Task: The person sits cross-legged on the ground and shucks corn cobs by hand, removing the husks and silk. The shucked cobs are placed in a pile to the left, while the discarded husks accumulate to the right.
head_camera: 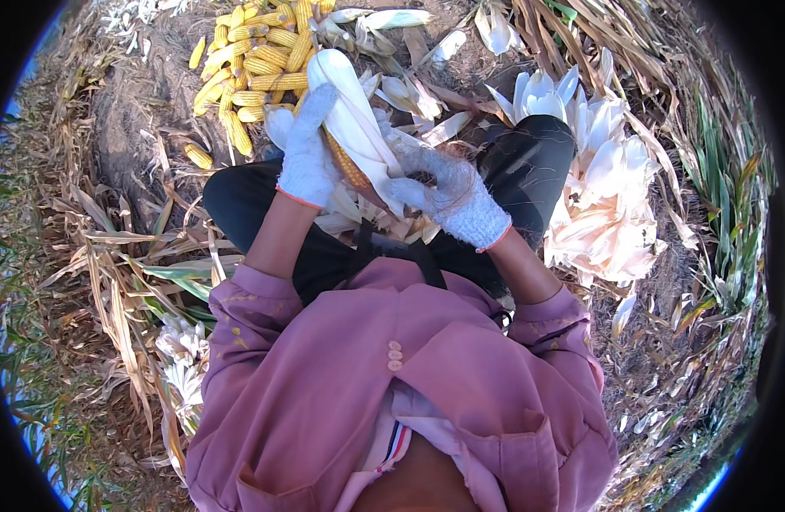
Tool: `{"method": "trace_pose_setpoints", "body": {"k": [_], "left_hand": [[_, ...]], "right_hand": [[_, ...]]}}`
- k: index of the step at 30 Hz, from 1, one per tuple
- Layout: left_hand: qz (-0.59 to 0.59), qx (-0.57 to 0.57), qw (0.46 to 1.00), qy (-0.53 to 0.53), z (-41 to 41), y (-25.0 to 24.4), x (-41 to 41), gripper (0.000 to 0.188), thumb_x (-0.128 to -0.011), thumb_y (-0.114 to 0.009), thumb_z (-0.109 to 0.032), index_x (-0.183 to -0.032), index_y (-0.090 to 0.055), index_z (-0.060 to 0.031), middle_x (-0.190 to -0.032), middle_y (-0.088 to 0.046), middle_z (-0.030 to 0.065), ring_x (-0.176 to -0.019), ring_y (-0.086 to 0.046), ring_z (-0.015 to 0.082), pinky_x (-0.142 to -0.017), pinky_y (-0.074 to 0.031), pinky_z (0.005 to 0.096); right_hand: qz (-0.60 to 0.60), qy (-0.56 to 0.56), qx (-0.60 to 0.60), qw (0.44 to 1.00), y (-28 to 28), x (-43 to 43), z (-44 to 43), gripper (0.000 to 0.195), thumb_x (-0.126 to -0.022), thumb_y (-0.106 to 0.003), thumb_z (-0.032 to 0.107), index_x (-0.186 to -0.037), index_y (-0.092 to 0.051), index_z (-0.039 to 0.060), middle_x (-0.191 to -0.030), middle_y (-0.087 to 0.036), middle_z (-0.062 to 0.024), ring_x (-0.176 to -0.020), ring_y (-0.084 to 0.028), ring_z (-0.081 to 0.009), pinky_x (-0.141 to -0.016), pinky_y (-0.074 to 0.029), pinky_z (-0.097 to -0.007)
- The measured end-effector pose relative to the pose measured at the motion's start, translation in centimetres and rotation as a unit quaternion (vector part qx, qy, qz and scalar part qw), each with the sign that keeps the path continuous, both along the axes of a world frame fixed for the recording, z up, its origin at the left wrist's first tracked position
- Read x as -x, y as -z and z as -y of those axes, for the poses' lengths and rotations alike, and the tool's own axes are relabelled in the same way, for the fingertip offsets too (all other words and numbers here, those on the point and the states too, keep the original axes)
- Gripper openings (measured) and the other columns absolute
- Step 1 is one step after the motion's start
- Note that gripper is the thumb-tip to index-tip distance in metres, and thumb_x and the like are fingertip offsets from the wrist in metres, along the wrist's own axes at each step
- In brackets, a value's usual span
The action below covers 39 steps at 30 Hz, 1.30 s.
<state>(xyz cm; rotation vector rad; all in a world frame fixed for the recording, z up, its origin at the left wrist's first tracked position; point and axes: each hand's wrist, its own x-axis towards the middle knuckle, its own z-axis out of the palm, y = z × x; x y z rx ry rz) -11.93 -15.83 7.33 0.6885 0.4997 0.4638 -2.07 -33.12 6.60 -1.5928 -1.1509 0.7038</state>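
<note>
Between my hands is a yellow ear of corn (346, 162), partly wrapped in pale husk (342, 96). My left hand (309, 150), in a white knit glove, grips the ear along its left side, the thumb lying against the husk. On the other side my right hand (453, 195), gloved the same way, holds the loose husk near the ear's lower end. Brown corn silk (448, 168) clings over the right glove's fingers. The ear is tilted, and its right side is hidden under the husk.
Beyond my left hand lies a heap of bare yellow corn ears (264, 57). One single ear (198, 156) rests apart from it. Stripped husks (606, 205) are piled beside my right knee (533, 160). Dry stalks and leaves (120, 307) cover the ground at left.
</note>
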Motion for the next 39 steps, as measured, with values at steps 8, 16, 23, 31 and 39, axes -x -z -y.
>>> {"method": "trace_pose_setpoints", "body": {"k": [8, 16, 23, 31, 39], "left_hand": [[0.038, 0.072, 0.996, 0.026, -0.4, 0.6, 1.4, 0.062, -0.080, -0.060, -0.039, -0.126, -0.041, -0.0030, -0.107, -0.056, 0.0185, -0.097, -0.059, 0.0320, -0.085, -0.050, 0.0475], [0.028, 0.067, 0.996, 0.042, 0.0, 1.4, 1.6, 0.053, -0.087, -0.055, -0.039, -0.125, -0.045, -0.0039, -0.113, -0.056, 0.0160, -0.101, -0.059, 0.0289, -0.088, -0.050, 0.0431], [0.046, 0.153, 0.979, 0.124, 0.6, 0.8, 2.4, 0.062, -0.087, -0.057, -0.041, -0.133, -0.038, -0.0044, -0.122, -0.053, 0.0154, -0.106, -0.057, 0.0273, -0.087, -0.051, 0.0409], [-0.097, -0.005, 0.951, 0.293, -0.8, 0.0, 5.2, 0.065, -0.078, -0.068, -0.026, -0.130, -0.041, 0.0020, -0.113, -0.059, 0.0144, -0.095, -0.062, 0.0204, -0.078, -0.054, 0.0316], [-0.171, -0.132, 0.889, 0.403, 0.0, -2.4, 5.0, 0.084, -0.066, -0.075, -0.030, -0.132, -0.037, 0.0032, -0.105, -0.060, 0.0118, -0.087, -0.062, 0.0178, -0.075, -0.052, 0.0297]], "right_hand": [[-0.092, -0.019, 0.003, 0.996, -0.5, -0.9, -0.8, 0.019, -0.086, -0.062, 0.018, -0.096, -0.063, 0.0018, -0.080, -0.062, -0.0093, -0.076, -0.060, -0.0138, -0.071, -0.049, -0.0285], [0.246, 0.071, -0.034, 0.966, -0.8, -3.0, -0.2, 0.018, -0.085, -0.059, 0.007, -0.103, -0.062, 0.0057, -0.089, -0.063, -0.0126, -0.079, -0.064, -0.0256, -0.068, -0.050, -0.0312], [0.464, 0.050, -0.085, 0.880, -2.7, -5.6, 1.7, 0.027, -0.076, -0.061, 0.004, -0.102, -0.064, 0.0100, -0.094, -0.065, -0.0096, -0.081, -0.063, -0.0294, -0.068, -0.051, -0.0360], [0.539, 0.184, -0.027, 0.821, -3.2, -13.0, 4.7, 0.033, -0.076, -0.057, 0.000, -0.107, -0.061, 0.0116, -0.097, -0.065, -0.0089, -0.084, -0.064, -0.0278, -0.073, -0.050, -0.0364], [0.662, 0.060, 0.011, 0.747, -4.1, -15.0, 7.8, 0.035, -0.076, -0.061, 0.012, -0.111, -0.058, 0.0136, -0.088, -0.062, -0.0079, -0.078, -0.061, -0.0262, -0.067, -0.048, -0.0373]]}}
